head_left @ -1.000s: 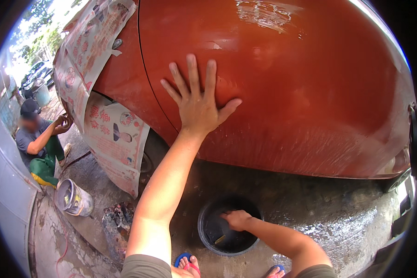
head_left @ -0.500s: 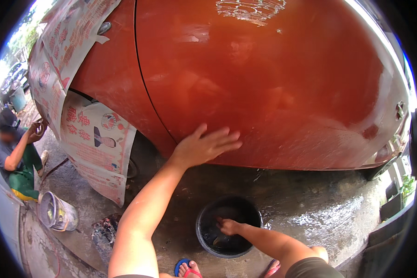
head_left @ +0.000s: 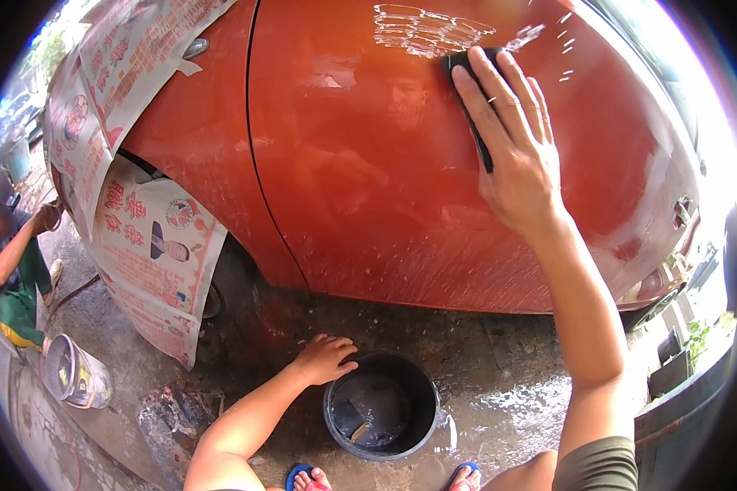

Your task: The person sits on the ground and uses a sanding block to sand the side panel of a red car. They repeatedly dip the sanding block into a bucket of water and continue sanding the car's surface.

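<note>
My right hand (head_left: 516, 139) presses a dark sanding block (head_left: 470, 90) flat against the wet orange car panel (head_left: 344, 164); the fingers lie extended over it and hide most of the block. My left hand (head_left: 323, 358) rests on the rim of the black bucket (head_left: 382, 407), fingers loosely curled and holding nothing. Contents of the bucket are hard to make out. Printed paper masking sheets (head_left: 151, 245), white with red print, cover the wheel arch at left. A person (head_left: 12, 262) crouches at the frame's left edge, partly cut off.
</note>
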The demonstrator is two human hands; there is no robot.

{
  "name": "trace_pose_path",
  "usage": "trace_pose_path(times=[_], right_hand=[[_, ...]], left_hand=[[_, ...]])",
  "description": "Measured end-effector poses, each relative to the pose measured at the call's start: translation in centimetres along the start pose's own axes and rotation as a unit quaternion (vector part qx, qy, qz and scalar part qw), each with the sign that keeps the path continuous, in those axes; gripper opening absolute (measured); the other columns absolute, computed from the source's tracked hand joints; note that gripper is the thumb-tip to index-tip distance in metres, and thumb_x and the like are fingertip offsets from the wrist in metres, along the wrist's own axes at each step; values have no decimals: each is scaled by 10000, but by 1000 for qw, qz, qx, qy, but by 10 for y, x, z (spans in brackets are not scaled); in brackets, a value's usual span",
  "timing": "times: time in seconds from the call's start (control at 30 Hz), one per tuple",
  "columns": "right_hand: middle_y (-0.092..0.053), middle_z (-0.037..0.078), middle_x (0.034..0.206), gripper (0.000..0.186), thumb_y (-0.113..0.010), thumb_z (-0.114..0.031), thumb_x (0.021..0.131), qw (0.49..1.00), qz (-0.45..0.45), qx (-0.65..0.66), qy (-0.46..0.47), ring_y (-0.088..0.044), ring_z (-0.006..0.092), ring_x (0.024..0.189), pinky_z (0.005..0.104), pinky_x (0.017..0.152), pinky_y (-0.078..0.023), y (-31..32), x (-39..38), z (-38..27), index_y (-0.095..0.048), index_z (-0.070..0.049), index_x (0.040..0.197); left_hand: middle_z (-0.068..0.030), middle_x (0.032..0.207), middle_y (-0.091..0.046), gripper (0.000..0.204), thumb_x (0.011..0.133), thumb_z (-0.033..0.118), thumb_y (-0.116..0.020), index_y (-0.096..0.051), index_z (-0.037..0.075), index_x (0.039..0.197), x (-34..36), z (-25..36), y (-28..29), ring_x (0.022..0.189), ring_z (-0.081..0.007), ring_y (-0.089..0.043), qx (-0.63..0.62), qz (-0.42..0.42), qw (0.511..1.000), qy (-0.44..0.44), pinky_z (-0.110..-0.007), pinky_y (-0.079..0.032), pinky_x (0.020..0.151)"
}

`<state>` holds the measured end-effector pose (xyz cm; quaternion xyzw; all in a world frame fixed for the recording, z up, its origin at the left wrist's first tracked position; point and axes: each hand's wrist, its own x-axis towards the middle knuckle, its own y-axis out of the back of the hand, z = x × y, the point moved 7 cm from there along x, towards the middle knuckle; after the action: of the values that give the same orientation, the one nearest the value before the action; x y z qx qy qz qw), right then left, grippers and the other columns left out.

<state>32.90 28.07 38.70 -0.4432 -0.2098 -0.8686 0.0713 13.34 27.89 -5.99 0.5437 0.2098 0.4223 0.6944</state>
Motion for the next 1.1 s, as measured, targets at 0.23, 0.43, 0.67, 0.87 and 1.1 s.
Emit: trace_pose_path(times=[0.23, 0.43, 0.67, 0.87, 1.1], right_hand=[[-277, 135, 1731, 746, -586, -411, 1003, 981, -185, -53, -33, -189, 377, 1617, 738, 1225, -96, -59, -109, 20, -369, -93, 1642], [-238, 150, 1745, 716, -554, -293, 1036, 995, -40, -85, 32, -235, 364, 1603, 682, 1238, -116, -40, 46, -7, -302, -18, 1647], [-290, 172, 1715, 726, -535, -400, 1026, 983, -172, -66, 24, -262, 376, 1585, 766, 1183, -112, -56, -88, -1, -358, -29, 1625], [-377, 64, 1687, 752, -624, -479, 977, 990, -64, -102, 74, -334, 284, 1551, 767, 1138, -210, -51, 31, -28, -418, -148, 1621], [-388, 52, 1692, 861, -613, -642, 924, 985, -160, -39, 50, -344, 298, 1557, 734, 1194, -180, -60, -86, 2, -419, -190, 1629]], left_hand=[[-181, 1367, -670, 519, 1056, 458, -570, -610, 69, 1398, -20, 3, -19, 1236, -399, -648, -130, 5, 987, 92, -517, -520, 1031], [-224, 1329, -684, 532, 1078, 446, -519, -606, 24, 1390, -14, -10, -32, 1204, -437, -657, -132, -39, 986, 99, -518, -535, 1013], [-259, 1271, -698, 543, 1078, 433, -518, -601, -11, 1380, -14, -7, -29, 1182, -451, -663, -154, -40, 983, 91, -523, -535, 1004], [-274, 1215, -713, 525, 1074, 427, -524, -596, -15, 1349, -12, -9, -31, 1140, -474, -669, -189, -45, 976, 94, -542, -537, 972], [-305, 1254, -690, 547, 1085, 430, -511, -559, -18, 1396, -15, -7, -31, 1176, -484, -657, -161, -75, 979, 96, -550, -530, 985]])
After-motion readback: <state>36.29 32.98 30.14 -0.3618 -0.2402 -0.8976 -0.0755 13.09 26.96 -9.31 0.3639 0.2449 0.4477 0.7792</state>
